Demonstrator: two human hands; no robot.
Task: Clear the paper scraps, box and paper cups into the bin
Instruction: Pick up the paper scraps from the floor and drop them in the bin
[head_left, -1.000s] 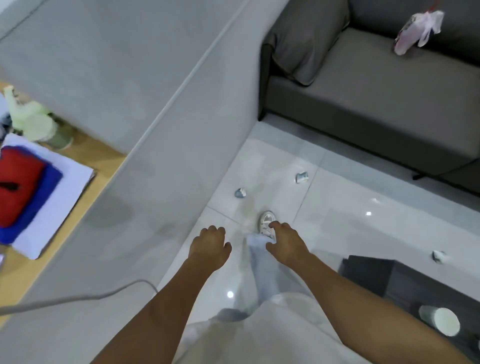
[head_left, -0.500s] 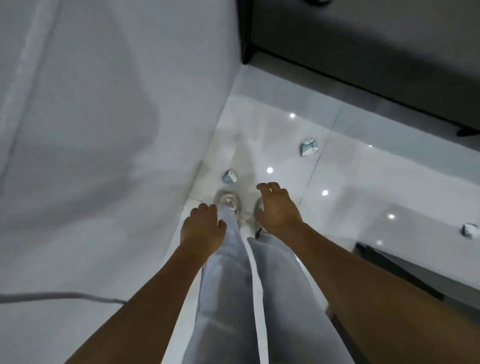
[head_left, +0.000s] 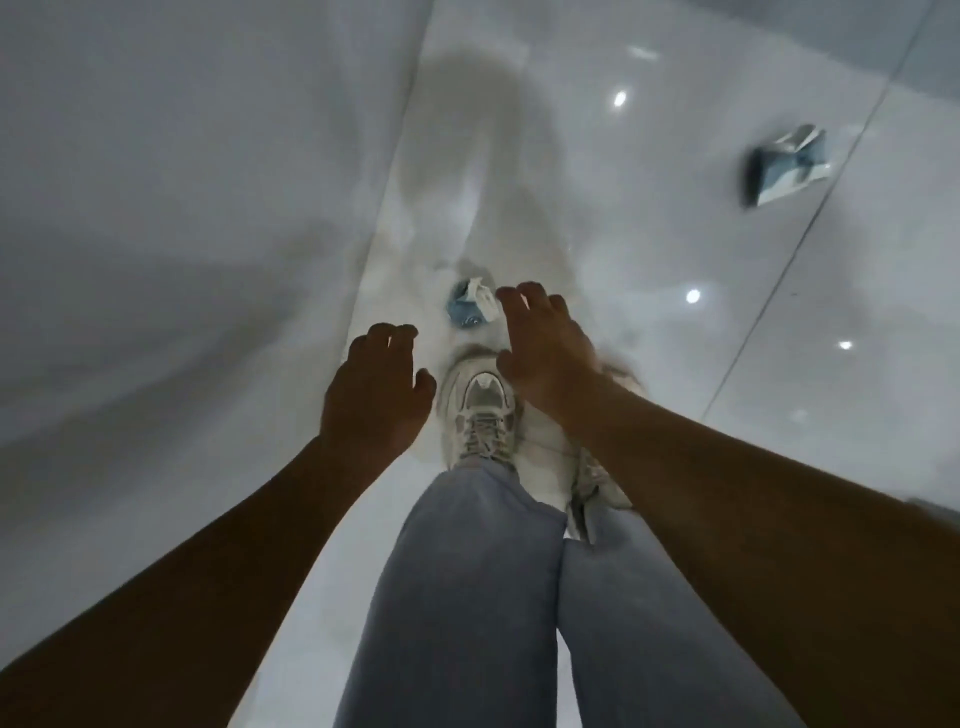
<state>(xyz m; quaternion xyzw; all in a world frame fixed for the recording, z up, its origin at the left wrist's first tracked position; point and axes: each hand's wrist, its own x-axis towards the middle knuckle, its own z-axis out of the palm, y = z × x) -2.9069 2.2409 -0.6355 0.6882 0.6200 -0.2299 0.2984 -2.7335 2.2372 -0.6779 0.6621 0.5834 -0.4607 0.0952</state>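
Observation:
A crumpled blue-and-white paper scrap (head_left: 470, 310) lies on the glossy white floor just ahead of my shoes. My right hand (head_left: 545, 345) hovers right beside it, fingers spread and loosely bent, fingertips nearly at the scrap, holding nothing. My left hand (head_left: 376, 392) hangs lower to the left with loosely curled fingers, empty. A second, larger crumpled scrap (head_left: 789, 166) lies farther off at the upper right. No bin, box or cups are in view.
A pale wall (head_left: 182, 208) runs along the left, meeting the floor close to the near scrap. My white sneakers (head_left: 480, 415) and jeans-clad legs (head_left: 467, 597) fill the lower middle. Tiled floor (head_left: 727, 338) stretches to the right.
The view has dropped much closer to the floor; the sofa and dark table have left the frame. Both hands have reached down, the right one arriving beside the near scrap.

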